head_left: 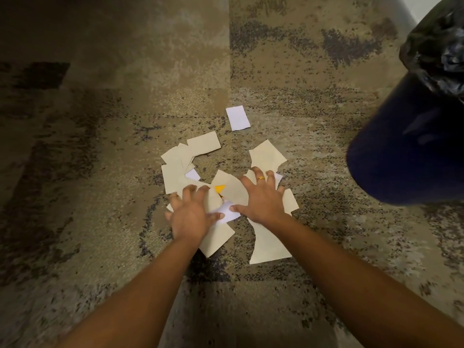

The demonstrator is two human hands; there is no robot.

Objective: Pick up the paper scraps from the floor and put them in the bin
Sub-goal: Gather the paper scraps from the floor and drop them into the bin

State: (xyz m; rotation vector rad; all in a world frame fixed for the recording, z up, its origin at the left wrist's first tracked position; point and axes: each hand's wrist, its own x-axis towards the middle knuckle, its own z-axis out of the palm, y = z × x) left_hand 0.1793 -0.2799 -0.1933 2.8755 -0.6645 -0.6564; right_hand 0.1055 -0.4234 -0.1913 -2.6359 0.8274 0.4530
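Several beige paper scraps (266, 154) lie in a loose heap on the carpet, with a yellow scrap (220, 189) and a white scrap (227, 211) among them. One white scrap (237, 118) lies apart, farther away. My left hand (188, 212) presses on the heap's left side with spread, bent fingers. My right hand (261, 197), a ring on one finger, presses on the right side, its thumb on the white scrap. Both hands push scraps toward each other. The dark blue bin (411, 146) with a black liner (437, 49) stands at the right.
Mottled brown and grey carpet (100, 172) covers the floor all around. A pale wall or skirting (426, 6) shows behind the bin at the top right corner.
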